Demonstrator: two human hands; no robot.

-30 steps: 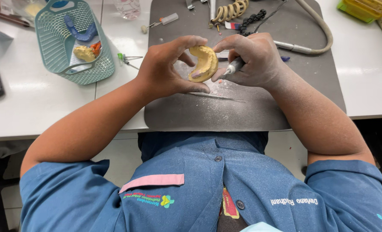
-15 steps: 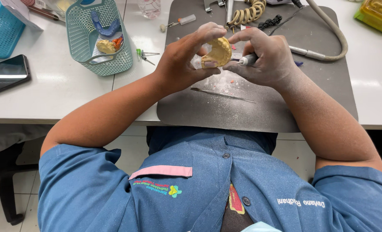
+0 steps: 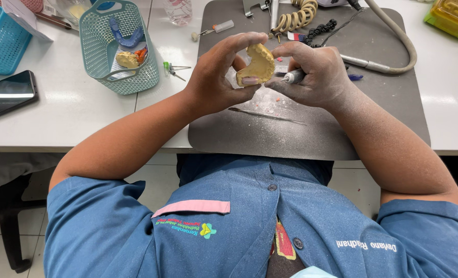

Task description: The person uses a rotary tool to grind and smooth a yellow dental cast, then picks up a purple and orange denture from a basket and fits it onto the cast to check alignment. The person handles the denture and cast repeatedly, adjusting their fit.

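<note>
My left hand (image 3: 216,77) pinches a yellow plaster dental cast (image 3: 257,64), horseshoe shaped with moulded teeth, and holds it upright above the grey work mat (image 3: 383,108). My right hand (image 3: 316,72) grips a slim metal rotary handpiece (image 3: 292,77), its tip pointing left against the lower edge of the cast. A grey hose (image 3: 393,36) runs from the handpiece over the mat's far right. Both hands and forearms are dusted with white powder.
Powder and pink chips (image 3: 270,103) lie on the mat beside a thin metal tool (image 3: 265,115). A teal basket (image 3: 118,46) holding a cast and blue tray stands left, with a blue basket (image 3: 2,44) and dark phone (image 3: 7,92). A yellow box (image 3: 453,18) sits far right.
The view has shifted so the hands and mat sit further right and lower. Both hands keep the cast and handpiece together; the cast has turned more upright.
</note>
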